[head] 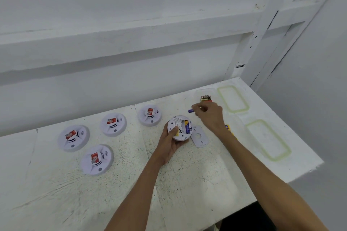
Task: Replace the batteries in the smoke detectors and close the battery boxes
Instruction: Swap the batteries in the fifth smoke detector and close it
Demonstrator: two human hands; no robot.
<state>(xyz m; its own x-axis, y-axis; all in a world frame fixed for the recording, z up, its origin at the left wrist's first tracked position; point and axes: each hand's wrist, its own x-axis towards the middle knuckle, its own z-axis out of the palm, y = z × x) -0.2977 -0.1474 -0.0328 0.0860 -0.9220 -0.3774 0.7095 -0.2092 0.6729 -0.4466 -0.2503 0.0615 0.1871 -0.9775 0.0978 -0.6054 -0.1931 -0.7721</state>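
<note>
On the white table (187,184), right of centre:

- One smoke detector (179,127), turned back-up. The left hand (169,142) cradles it, fingers curled round the rim and thumb pressed on the back. This probably keeps the open battery bay facing up and steady for loading.
- Bay contents: one seated battery (187,126), purple. The slot beside it looks unfilled.
- Right hand (208,116), raised just beyond the detector, its fingertips pinching a loose battery (191,110). This one is also purple, its free end points left, and it is likely meant for the empty slot.
- Cover plate (200,137), lying flat on the table just beside the detector's right edge. It is off the bay but within reach for closing.
- Four other detectors (150,115) (113,124) (73,138) (97,159), face-up with red labels, set well apart to the left and untouched. Whether their batteries have been changed cannot be told.

Containers:

- Clear box (199,93) at the far edge, holding a few boxed batteries (206,97) in dark and red wrappers. Their count is unclear.
- Far lid (233,98) and near lid (268,139), both green-rimmed, lying flat to the right, presumably removed so the stock can be reached.
- Yellow and purple items (228,127), half hidden behind the right forearm. Whether they sit in a second box cannot be told.
</note>
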